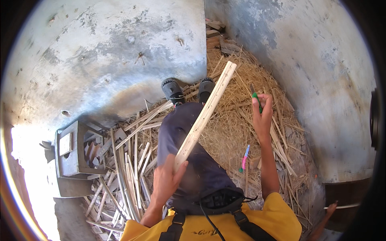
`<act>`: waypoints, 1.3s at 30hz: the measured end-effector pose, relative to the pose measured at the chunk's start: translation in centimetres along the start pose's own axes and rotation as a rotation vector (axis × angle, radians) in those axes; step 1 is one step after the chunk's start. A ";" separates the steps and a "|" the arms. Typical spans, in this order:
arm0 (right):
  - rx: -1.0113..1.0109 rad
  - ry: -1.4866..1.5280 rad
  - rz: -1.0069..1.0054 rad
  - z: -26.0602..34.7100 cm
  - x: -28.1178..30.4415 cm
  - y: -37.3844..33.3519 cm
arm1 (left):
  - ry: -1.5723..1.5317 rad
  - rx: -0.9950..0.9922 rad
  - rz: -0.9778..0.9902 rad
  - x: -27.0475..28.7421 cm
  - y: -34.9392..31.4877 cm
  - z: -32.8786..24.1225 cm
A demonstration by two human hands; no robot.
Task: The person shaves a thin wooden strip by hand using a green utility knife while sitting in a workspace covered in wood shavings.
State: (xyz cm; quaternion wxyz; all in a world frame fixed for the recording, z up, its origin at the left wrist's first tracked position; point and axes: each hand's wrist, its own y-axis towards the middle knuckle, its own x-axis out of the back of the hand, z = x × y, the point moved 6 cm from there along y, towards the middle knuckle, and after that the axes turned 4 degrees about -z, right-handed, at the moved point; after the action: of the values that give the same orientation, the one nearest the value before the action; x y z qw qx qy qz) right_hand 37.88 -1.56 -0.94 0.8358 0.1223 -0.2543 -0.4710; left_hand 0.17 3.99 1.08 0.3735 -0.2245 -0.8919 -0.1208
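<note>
Wooden strip point(207, 114) pinched by left hand point(165, 178) fingers; right hand point(263, 114) fingers pinch green-handled knife point(256, 96), well apart; likely trimming step; next seems to call for blade to wood.

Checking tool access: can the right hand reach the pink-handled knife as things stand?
Probably yes: nothing visibly covers the pink-handled knife, but the right hand holds a green-handled tool it may need to release.
</note>
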 end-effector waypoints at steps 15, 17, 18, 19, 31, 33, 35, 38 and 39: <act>0.103 0.375 0.365 6.7 -5.1 -6.6 | -0.061 -0.050 -0.029 -0.4 1.1 -1.2; 0.022 0.423 0.373 6.4 -5.5 -6.8 | -0.068 -0.036 -0.014 -0.5 1.2 -1.3; -0.035 0.470 0.377 6.2 -5.6 -6.9 | -0.071 -0.029 -0.007 -0.5 1.2 -1.3; -0.092 0.516 0.381 6.1 -5.7 -7.1 | -0.077 -0.033 -0.001 -0.6 1.2 -1.4; -0.275 0.727 0.302 6.7 -6.3 -7.0 | -0.002 -0.044 0.075 -0.9 1.4 -1.3; -0.306 0.746 0.274 7.0 -6.2 -7.1 | 0.026 -0.047 0.082 -1.0 1.6 -1.0; -0.317 0.753 0.261 7.2 -5.9 -7.1 | -0.012 -0.070 0.094 -0.7 2.0 -1.5; -0.349 0.764 0.236 7.7 -5.9 -7.2 | -0.090 -0.152 0.045 -0.7 2.9 -2.5; -0.336 0.747 0.239 7.7 -5.9 -7.2 | -0.119 -0.186 0.018 -0.7 3.2 -2.9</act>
State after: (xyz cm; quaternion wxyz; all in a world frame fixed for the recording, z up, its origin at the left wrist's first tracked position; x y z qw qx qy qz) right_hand 25.95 -0.08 0.48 0.9276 0.1163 0.1337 -0.3289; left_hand 3.90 5.42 2.70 0.2986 -0.2727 -0.8955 -0.1861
